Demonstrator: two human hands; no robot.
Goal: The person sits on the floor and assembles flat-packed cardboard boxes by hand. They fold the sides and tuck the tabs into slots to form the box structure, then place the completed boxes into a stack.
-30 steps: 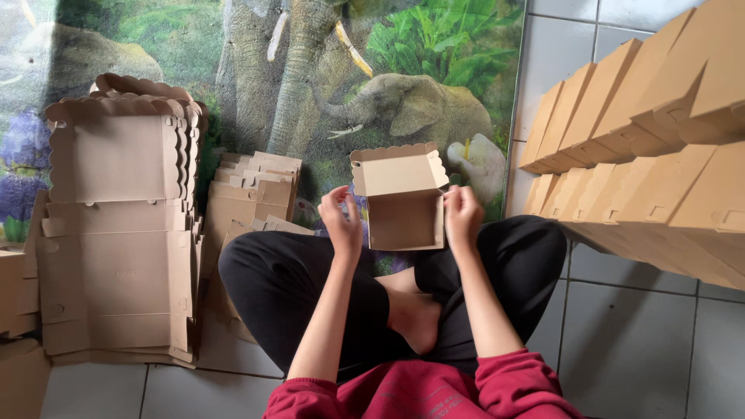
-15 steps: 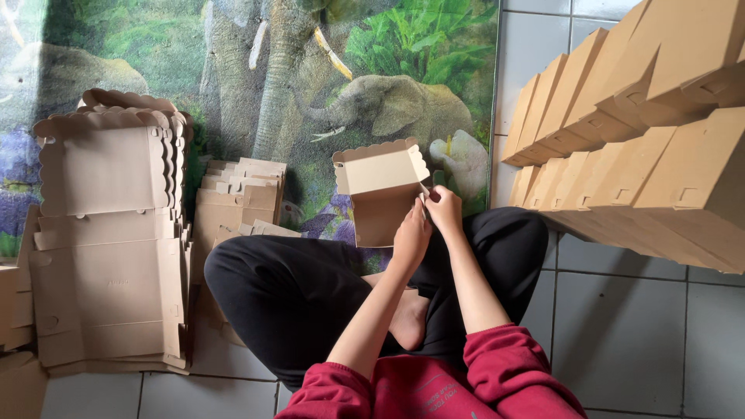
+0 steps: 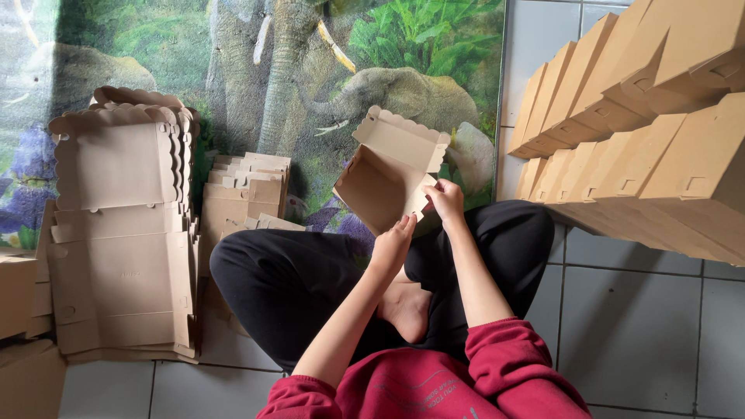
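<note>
Seemingly half-folded, the brown cardboard box [image 3: 386, 182] is held tilted above the person's crossed legs, its scalloped lid flap open toward the elephant-print mat [image 3: 256, 77]; the right hand [image 3: 445, 199] pinches a side flap at the box's right edge with fingers closed, while the left hand [image 3: 393, 244] presses flat-fingered against its lower edge, though whether it truly grips cannot be told. Left of the box lie stacks of flat blanks [image 3: 116, 233], partly cut off, and right of it rows of finished boxes [image 3: 644, 147] run out of view.
</note>
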